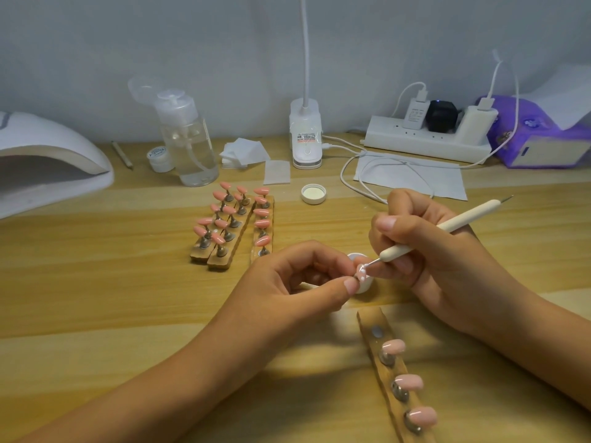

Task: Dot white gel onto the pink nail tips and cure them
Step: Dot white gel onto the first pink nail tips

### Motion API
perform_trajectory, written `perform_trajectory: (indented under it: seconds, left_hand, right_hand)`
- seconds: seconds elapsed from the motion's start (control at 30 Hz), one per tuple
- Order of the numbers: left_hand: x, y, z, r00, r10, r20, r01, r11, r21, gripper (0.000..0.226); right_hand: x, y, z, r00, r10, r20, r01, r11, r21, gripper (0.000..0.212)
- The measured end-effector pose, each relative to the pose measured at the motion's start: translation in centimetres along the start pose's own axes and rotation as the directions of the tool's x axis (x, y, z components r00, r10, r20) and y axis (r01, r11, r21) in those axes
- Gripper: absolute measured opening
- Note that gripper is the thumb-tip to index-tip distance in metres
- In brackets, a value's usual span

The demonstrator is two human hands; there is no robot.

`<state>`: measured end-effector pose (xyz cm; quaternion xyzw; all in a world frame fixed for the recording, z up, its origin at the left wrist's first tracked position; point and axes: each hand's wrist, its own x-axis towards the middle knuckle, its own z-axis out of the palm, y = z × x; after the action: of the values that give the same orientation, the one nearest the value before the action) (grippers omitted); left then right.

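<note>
Our left hand (297, 279) pinches a pink nail tip (359, 267) in a tight grip above the counter (96, 282), over a small white pot (365, 285). Our right hand's (425, 251) grip closes round a white dotting tool (441, 231), its point touching the tip's white dots (362, 274).

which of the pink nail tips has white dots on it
The tip pinched in the left hand, under the dotting tool's point; those on the wooden strips look plain pink.

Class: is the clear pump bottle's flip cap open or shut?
Open: the flip cap stands tipped back, left of the pump bottle, whose white top is uncovered.
</note>
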<state>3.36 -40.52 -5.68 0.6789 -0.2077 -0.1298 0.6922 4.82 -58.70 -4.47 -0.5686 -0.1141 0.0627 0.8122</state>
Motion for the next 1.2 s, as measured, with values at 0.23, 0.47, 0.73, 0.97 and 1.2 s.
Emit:
perform_trajectory:
  seconds: [0.23,0.47,0.73,0.97,1.2]
  left_hand:
    - [0.0,0.0,0.0,1.000,-0.007,-0.006,0.007,1.000,-0.001,0.010]
    - [0.0,0.1,0.0,1.000,-0.012,-0.005,0.011,1.000,-0.012,0.008]
    - [0.0,-0.1,0.0,1.000,-0.017,-0.008,0.017,1.000,-0.016,0.005]
    - [-0.2,-0.2,0.1,0.999,-0.043,0.007,0.043,0.999,0.026,0.011]
    - [-0.6,0.0,0.5,0.999,-0.043,0.021,0.041,0.994,0.098,0.013]
  right_hand:
    - [0.0,0.0,0.1,1.000,0.008,-0.007,-0.008,1.000,0.010,0.029]
    - [0.0,0.0,0.0,1.000,0.004,-0.012,-0.003,1.000,0.004,0.029]
    - [0.0,0.0,0.0,1.000,0.008,0.002,-0.008,1.000,0.007,0.027]
    - [0.1,-0.1,-0.2,1.000,-0.018,-0.007,0.018,1.000,0.010,0.024]
    - [0.5,-0.1,-0.9,0.990,-0.061,-0.126,0.058,0.998,-0.024,0.027]
